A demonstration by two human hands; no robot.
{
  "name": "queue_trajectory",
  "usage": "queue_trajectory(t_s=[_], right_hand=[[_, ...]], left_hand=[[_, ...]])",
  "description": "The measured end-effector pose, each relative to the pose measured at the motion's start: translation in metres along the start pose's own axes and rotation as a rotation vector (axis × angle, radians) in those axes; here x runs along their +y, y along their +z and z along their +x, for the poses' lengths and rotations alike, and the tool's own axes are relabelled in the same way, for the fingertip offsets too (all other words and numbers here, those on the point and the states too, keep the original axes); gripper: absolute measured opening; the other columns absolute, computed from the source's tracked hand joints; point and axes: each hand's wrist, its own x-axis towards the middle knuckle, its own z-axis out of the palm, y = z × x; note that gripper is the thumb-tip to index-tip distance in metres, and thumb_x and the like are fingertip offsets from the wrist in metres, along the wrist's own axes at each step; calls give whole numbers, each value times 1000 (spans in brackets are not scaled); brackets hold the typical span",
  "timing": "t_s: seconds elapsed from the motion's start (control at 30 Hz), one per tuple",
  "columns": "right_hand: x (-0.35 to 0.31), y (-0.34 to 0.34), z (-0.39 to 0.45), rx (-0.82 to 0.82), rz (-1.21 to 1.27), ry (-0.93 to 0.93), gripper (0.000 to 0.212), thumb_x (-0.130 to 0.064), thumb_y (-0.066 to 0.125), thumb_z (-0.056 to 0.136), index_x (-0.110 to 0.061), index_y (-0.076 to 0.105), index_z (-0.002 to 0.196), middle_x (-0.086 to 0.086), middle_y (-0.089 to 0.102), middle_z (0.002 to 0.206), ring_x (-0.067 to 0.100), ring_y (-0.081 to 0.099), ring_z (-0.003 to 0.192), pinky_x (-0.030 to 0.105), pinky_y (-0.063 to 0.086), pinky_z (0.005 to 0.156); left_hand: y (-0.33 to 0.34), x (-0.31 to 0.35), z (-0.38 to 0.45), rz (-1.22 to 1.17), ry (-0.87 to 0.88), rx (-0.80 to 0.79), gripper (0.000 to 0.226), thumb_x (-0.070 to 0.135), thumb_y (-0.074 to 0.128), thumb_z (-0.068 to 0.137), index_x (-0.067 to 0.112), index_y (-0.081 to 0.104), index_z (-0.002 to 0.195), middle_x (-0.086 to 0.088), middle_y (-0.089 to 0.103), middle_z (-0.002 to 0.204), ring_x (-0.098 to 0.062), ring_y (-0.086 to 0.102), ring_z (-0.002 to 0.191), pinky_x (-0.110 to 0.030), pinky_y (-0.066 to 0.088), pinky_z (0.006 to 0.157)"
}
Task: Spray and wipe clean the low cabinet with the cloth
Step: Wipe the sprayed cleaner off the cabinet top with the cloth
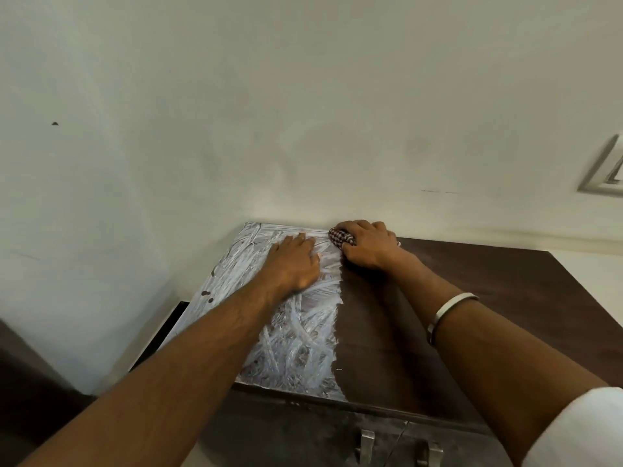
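My left hand (296, 261) lies flat, fingers straight, on the smeared left half of the low cabinet (472, 298). My right hand (367, 246) grips the checked cloth (340, 238) at the back edge; soft, probably damp, best bunched under the palm.

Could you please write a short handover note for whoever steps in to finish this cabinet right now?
Left hand: flat, fingers straight, resting on the foamy left part of the cabinet top.
Right hand: gripping the bunched checked cloth at the back edge by the wall, right at the boundary between foam and clean wood.
Done: the right part of the top looks wiped, dark and bare.
Left: the white foam smears over the left part, from back edge to front edge, plus a few dark spots near the left rim. No spray bottle is in view.
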Motion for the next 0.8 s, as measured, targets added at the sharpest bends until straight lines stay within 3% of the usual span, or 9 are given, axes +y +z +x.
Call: queue_trajectory(t_s=[0.17, 0.33, 0.53, 0.7, 0.8], right_hand=[[18, 0, -8, -3, 22, -128, 49, -37, 47, 92, -41, 36, 139, -6, 35, 151, 29, 29, 136, 48, 25, 111], [2, 3, 4, 15, -5, -46, 52, -33, 45, 91, -39, 33, 142, -4, 32, 152, 30, 28, 136, 48, 23, 111], [-5, 14, -4, 39, 22, -199, 50, -34, 47, 91, -40, 38, 140, -6, 37, 150, 29, 32, 134, 47, 26, 112], [-2, 10, 3, 22, 0, -76, 49, -36, 44, 93, -41, 35, 141, -6, 33, 152, 29, 29, 135, 49, 25, 112], [-26, 18, 3, 33, -11, -132, 50, -36, 43, 93, -40, 32, 142, -6, 31, 153, 30, 29, 136, 48, 23, 112]], left_hand=[[-1, -8, 1, 13, -19, 4, 57, 39, 22, 101, 19, 13, 154, -4, 6, 163, -25, 6, 150, -48, 7, 121], [-2, -14, -5, 13, -16, 2, 56, 40, 22, 102, 20, 12, 154, -3, 6, 163, -24, 6, 150, -49, 9, 121], [-5, -18, -14, 21, -21, -4, 56, 39, 22, 102, 20, 11, 154, -3, 5, 163, -24, 4, 150, -48, 5, 122], [-4, -23, -20, 18, -25, -5, 57, 38, 22, 102, 19, 9, 154, -4, 3, 163, -24, 2, 150, -46, 3, 122], [-3, -22, -22, 22, -28, 2, 57, 39, 22, 101, 19, 11, 154, -3, 5, 163, -24, 3, 150, -47, 4, 122]])
